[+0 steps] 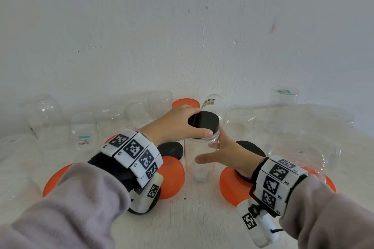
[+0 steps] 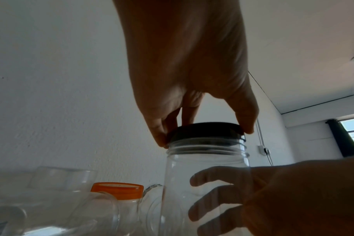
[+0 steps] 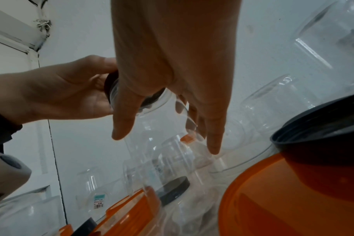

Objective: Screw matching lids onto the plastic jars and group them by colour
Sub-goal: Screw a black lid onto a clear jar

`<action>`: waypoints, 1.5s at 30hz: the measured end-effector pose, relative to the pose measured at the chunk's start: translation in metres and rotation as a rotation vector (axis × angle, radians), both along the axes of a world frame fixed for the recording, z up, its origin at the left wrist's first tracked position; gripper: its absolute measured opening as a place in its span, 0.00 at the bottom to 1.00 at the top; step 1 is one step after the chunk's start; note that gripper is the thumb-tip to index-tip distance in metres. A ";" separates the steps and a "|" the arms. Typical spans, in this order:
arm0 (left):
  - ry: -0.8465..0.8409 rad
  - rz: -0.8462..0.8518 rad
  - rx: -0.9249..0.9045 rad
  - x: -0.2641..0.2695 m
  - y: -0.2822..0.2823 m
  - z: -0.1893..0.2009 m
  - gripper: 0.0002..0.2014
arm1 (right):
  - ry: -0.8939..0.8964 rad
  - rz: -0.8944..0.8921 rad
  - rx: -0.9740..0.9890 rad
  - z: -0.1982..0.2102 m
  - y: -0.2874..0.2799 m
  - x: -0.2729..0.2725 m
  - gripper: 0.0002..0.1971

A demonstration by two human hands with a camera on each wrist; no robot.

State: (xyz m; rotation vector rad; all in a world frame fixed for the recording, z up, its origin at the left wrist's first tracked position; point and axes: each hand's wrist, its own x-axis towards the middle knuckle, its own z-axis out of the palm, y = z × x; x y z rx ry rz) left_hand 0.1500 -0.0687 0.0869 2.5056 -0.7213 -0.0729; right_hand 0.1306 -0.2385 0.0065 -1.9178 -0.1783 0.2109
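Observation:
A tall clear jar [image 1: 199, 159] stands upright in the middle of the white table. A black lid [image 1: 205, 122] sits on its threaded mouth, slightly tilted. My left hand [image 1: 180, 126] reaches over from the left and pinches the lid's rim between thumb and fingers. My right hand [image 1: 224, 152] holds the jar's body below the neck, thumb in front and fingers round the back. In the left wrist view the lid [image 2: 205, 131] rests on the jar's [image 2: 204, 183] threads, and the right hand's fingers [image 2: 210, 177] show through the clear wall.
Loose orange lids [image 1: 174, 176] [image 1: 232, 187] [image 1: 54, 182] and black lids [image 1: 171, 149] [image 1: 251, 147] lie round the jar. Several clear jars [image 1: 83, 127] [image 1: 239, 121] stand along the wall, one with an orange lid [image 1: 185, 103]. A large jar [image 1: 299, 157] sits at right.

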 end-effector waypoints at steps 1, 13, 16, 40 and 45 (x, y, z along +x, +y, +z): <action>-0.010 -0.011 0.009 0.000 0.000 -0.001 0.30 | -0.001 0.002 -0.003 0.000 0.000 0.000 0.53; -0.002 0.006 -0.076 0.000 0.001 -0.014 0.35 | 0.068 0.027 -0.072 0.009 -0.005 -0.005 0.55; 0.088 0.033 -0.146 0.001 0.010 -0.022 0.47 | 0.086 0.042 -0.149 0.027 -0.015 -0.009 0.58; 0.325 0.016 -0.511 -0.004 0.010 -0.082 0.53 | -0.062 0.385 -1.167 0.131 0.032 0.021 0.44; 0.329 0.020 -0.516 -0.004 0.010 -0.084 0.51 | -0.075 0.401 -1.205 0.136 0.034 0.023 0.43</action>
